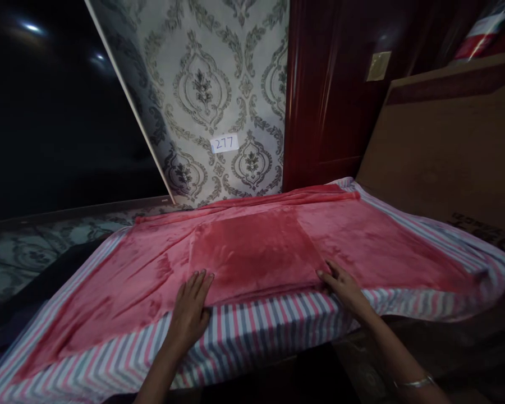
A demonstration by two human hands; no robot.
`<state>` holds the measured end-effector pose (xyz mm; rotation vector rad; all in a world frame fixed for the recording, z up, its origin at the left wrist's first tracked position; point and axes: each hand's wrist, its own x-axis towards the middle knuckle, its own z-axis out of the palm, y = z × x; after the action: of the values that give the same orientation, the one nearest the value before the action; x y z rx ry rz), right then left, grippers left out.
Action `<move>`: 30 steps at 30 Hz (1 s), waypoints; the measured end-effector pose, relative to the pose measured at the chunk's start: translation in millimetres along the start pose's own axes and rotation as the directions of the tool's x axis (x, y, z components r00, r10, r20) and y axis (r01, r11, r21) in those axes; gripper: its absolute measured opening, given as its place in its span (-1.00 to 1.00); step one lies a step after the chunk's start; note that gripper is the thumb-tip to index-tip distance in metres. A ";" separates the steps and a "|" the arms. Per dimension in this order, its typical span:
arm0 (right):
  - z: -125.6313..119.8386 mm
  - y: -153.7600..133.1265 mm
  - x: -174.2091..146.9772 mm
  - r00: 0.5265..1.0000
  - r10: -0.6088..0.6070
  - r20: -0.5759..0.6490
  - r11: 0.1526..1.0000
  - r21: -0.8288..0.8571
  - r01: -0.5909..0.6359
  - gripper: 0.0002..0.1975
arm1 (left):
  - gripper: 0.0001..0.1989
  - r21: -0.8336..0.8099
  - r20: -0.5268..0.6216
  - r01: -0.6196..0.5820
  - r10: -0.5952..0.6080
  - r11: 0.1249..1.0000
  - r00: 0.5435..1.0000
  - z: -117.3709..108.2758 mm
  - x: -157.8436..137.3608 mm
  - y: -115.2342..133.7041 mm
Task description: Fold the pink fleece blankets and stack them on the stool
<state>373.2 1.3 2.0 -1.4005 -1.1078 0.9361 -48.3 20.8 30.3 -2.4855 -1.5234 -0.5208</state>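
Observation:
A pink-red plush blanket [362,247] lies spread over a striped cloth. At its middle sits a darker rectangular folded section [252,247] whose front edge runs along the striped cloth. My left hand [191,306] rests palm down at the front left corner of this section, fingers stretched out and holding nothing. At the front right corner, my right hand [344,287] has its thumb and fingers curled on the edge of the blanket. Some of its fingertips are hidden.
The striped cloth [273,320] hangs over the front edge. Behind stand a patterned wall with a paper label [224,143] reading 277 and a dark red door panel [324,95]. A large dark screen [63,112] is at left, a cardboard box [450,146] at right.

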 end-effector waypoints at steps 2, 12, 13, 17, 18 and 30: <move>-8.7 -4.0 0.4 0.999 -0.035 -0.011 0.997 -0.069 0.034 -0.22 | -0.27 -0.062 0.011 -0.025 0.026 0.998 1.000 -8.5 0.0 -2.1; 48.6 -100.8 63.6 0.834 -0.493 0.248 0.519 -0.685 0.511 -0.37 | -0.42 -0.135 0.115 0.113 -0.097 0.984 0.989 -35.1 139.1 23.3; 62.7 -108.5 74.7 0.861 -0.427 0.276 0.488 -0.731 0.477 -0.36 | -0.41 -0.111 0.152 0.139 -0.122 0.984 0.981 -35.8 156.2 29.9; 101.6 -128.2 114.3 0.947 -0.191 0.259 0.405 -0.858 0.316 -0.39 | -0.41 -0.016 0.224 0.210 -0.201 0.978 0.954 -30.0 202.8 45.4; 106.9 -130.5 122.1 0.955 -0.163 0.247 0.393 -0.872 0.292 -0.40 | -0.41 0.000 0.240 0.223 -0.216 0.975 0.946 -25.9 209.4 45.8; 117.2 -62.3 154.7 0.953 -0.213 0.217 0.311 -0.909 0.277 -0.43 | -0.38 0.066 0.186 0.240 -0.248 0.969 0.951 44.5 205.4 37.1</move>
<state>293.2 181.3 54.7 -2.0072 -2.0244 -0.0293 78.5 188.0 69.4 -2.3882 -1.9094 -0.2841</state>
